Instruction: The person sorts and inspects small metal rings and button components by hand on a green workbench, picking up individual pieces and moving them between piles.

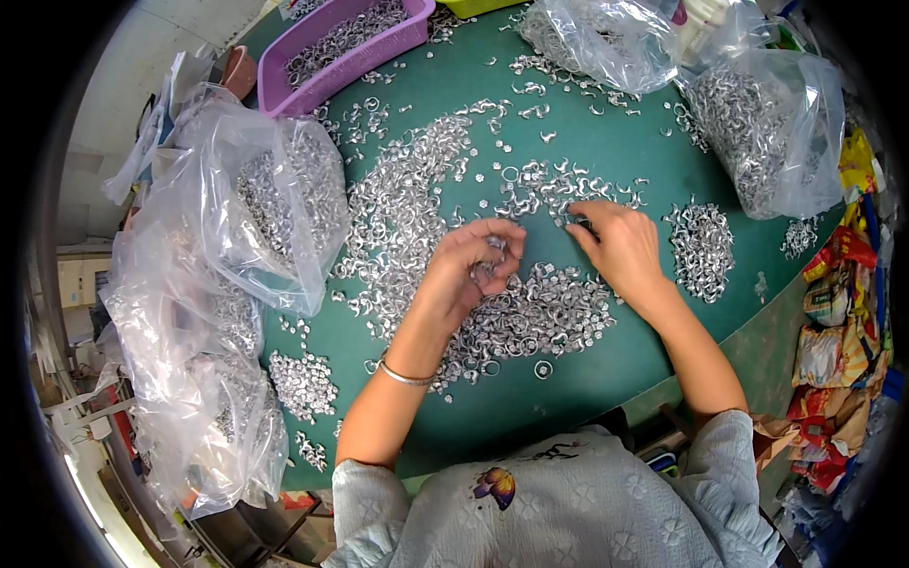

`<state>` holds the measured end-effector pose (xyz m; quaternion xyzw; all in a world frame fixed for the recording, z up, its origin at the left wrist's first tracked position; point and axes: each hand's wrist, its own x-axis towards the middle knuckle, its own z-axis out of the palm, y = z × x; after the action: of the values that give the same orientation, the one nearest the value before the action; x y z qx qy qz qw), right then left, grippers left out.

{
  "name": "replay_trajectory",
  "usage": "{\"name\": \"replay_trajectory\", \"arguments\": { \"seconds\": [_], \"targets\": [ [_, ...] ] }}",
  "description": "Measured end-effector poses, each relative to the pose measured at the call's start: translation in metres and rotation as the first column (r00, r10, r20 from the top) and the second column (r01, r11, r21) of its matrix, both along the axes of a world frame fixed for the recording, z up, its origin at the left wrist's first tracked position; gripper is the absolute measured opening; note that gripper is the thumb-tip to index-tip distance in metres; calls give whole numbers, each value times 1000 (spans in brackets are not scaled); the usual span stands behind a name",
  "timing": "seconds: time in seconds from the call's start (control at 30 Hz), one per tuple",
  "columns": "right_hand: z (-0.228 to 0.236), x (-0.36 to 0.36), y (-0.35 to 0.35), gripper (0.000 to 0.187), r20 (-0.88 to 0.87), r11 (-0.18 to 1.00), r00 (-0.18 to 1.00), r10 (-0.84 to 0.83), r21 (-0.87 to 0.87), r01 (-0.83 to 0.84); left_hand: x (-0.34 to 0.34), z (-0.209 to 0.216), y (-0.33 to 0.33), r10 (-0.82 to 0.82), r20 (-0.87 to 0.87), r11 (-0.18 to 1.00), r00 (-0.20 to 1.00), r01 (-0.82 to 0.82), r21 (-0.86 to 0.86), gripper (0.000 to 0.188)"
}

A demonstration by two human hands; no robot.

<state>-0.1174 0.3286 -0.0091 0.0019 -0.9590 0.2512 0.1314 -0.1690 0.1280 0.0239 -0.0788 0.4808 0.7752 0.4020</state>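
My left hand (pixel 480 260) is turned partly palm up, its fingers curled around a few small silvery metal parts (pixel 494 244). The wrist has a silver bangle. Over a loose scatter of curved silvery pieces (pixel 544 189), my right hand (pixel 620 246) hangs palm down, thumb and fingertips a little apart at the pieces. Whether a piece touches those fingertips is too small to tell. Just below both hands lies a dense heap of shiny metal parts (pixel 540 317), some ring-shaped. A broader heap (pixel 398 204) spreads to the left of my left hand.
Clear plastic bags full of metal parts (pixel 284 189) line the table's left edge; others (pixel 757 123) stand far right. A purple basket (pixel 346 47) of parts sits far left. Smaller piles lie right (pixel 701 248) and near left (pixel 303 386) on the green table (pixel 530 393).
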Motion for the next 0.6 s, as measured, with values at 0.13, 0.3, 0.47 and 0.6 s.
{"name": "replay_trajectory", "arguments": {
  "seconds": [0.13, 0.3, 0.47, 0.6],
  "targets": [
    [6, -4, -3, 15, 25, 995, 1000, 19, -100, -16, -13, -8, 2, -171, -162, 939, 972, 111, -327, 20],
    [-3, -20, -19, 14, -6, 994, 999, 52, 93, -51, -20, -44, 17, -303, -730, 831, 613, -205, -518, 21],
    [-12, -21, -13, 11, -28, 1000, 1000, -3, 11, 3, -23, -23, 16, -156, -380, 938, 912, 17, -345, 22],
    [15, -21, -2, 12, 168, 984, 985, -43, -165, 71, -22, -17, 5, -71, -116, 986, 991, 52, -160, 25]
  ]
}}
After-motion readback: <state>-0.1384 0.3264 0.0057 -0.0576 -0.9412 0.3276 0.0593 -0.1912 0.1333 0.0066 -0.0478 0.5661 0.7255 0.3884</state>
